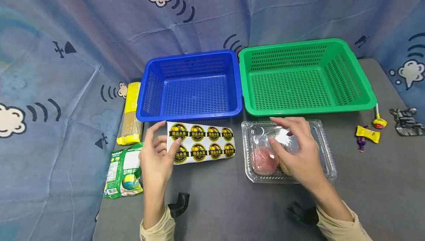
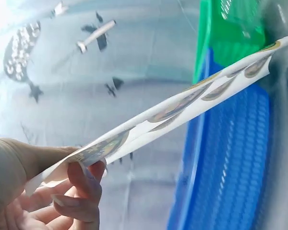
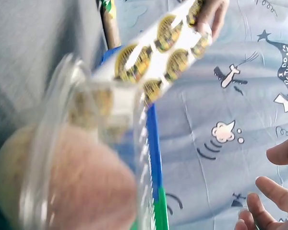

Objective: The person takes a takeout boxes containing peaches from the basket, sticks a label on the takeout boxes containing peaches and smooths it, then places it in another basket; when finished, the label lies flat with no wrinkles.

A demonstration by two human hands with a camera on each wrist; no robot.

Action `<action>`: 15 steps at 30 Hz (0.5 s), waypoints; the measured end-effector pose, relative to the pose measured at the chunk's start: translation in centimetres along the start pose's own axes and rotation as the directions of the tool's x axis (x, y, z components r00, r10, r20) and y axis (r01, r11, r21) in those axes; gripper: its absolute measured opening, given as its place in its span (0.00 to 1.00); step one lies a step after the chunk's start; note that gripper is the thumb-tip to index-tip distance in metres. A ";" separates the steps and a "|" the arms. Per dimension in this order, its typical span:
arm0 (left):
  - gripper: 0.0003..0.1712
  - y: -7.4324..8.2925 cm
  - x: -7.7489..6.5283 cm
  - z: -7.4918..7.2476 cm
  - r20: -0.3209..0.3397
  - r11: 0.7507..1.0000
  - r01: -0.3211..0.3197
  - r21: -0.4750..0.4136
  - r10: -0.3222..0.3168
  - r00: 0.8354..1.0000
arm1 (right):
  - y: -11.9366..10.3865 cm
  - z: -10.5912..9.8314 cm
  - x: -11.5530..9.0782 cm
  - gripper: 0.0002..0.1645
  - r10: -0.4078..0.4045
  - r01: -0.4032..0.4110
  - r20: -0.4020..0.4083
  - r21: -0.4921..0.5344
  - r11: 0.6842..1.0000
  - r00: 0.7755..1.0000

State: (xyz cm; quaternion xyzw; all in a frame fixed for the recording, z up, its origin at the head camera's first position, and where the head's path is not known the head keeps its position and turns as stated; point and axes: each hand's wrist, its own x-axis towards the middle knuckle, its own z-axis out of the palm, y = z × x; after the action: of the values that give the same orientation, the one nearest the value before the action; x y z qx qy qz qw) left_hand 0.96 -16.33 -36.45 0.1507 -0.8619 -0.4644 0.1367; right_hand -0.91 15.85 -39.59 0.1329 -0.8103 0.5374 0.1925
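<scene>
Far L on the grey table (image 1: 229, 204), a yellow pkt (image 1: 131, 123) lies beside the blue basket (image 1: 189, 118), w/ a green pkt (image 1: 124, 171) nearer the person. Next along, the L hand (image 1: 157, 160) pinches a label sheet (image 1: 202, 143), thumb in front, fingers behind, holding it in front of that basket. To its R, before the green basket (image 1: 308, 110), sits a clear box (image 1: 247, 152) w/ a pinkish fruit (image 1: 265, 160) inside; poss. a second piece too, but the R hand (image 1: 300, 152) blocks the view. That hand is over the lid, thumb and fingers apart, nothing seen between; can't tell if it touches. Far R: a lollipop (image 1: 379, 123), a yellow sweet (image 1: 368, 134), a black wrapper (image 1: 407, 122). Step in hand looks like readying a label; next move prob. calls for peeling one, w/ a firm L grip.
</scene>
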 end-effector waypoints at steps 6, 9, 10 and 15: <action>0.34 2.2 -1.2 0.8 -0.030 0.986 -0.126 -0.113 0.124 0.992 | -1.1 1.9 0.9 0.31 -0.027 0.025 0.030 0.054 0.998 0.999; 0.33 3.0 -1.7 1.4 -0.052 0.967 -0.199 -0.157 0.193 0.980 | -1.6 2.8 1.4 0.30 -0.042 0.037 0.058 0.082 0.996 0.997; 0.33 3.3 -1.8 1.6 -0.059 0.961 -0.219 -0.170 0.212 0.976 | -1.8 3.0 1.5 0.29 -0.042 0.036 0.070 0.089 0.995 0.997; 0.31 4.1 -2.5 2.5 -0.062 0.934 -0.291 -0.206 0.284 0.957 | -2.7 4.4 2.0 0.28 -0.050 0.031 0.147 0.125 0.992 0.988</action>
State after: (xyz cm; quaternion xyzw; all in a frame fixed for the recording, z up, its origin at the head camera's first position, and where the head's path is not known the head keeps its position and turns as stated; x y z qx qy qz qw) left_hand 1.78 -11.29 -34.53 0.0149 -0.8179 -0.5264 0.2319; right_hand -2.33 10.71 -38.03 0.2010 -0.7851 0.5704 0.1333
